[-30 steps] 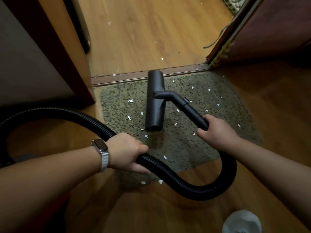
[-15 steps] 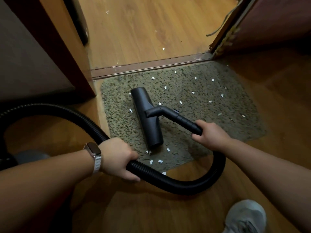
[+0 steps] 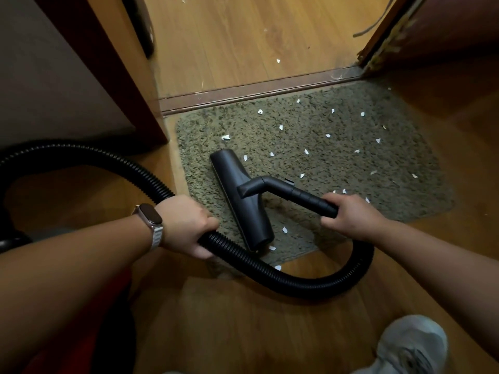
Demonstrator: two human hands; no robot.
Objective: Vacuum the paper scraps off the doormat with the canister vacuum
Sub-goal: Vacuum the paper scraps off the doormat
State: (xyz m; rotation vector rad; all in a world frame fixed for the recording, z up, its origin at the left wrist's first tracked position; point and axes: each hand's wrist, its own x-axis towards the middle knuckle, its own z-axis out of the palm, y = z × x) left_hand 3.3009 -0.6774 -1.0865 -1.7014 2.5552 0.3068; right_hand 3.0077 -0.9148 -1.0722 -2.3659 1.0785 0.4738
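White paper scraps (image 3: 225, 137) dot the doormat (image 3: 405, 168), mostly from 12 to 3 o'clock of the black floor nozzle (image 3: 237, 195) lying on the mat's left half. The right hand (image 3: 351, 217) grasps the wand (image 3: 305, 197) at 4 o'clock, and the left hand (image 3: 186, 225) grips the ribbed hose (image 3: 270, 271) at 8 o'clock.

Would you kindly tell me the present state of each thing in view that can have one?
left hand: grips the hose.
right hand: grips the wand.
hose: curved in a loop over the wood floor.
wand: tilted down to the nozzle.
nozzle: lying on the doormat's left part.
doormat: flat, littered.
paper scraps: scattered, not yet picked up.
watch: on left wrist, screen dark.
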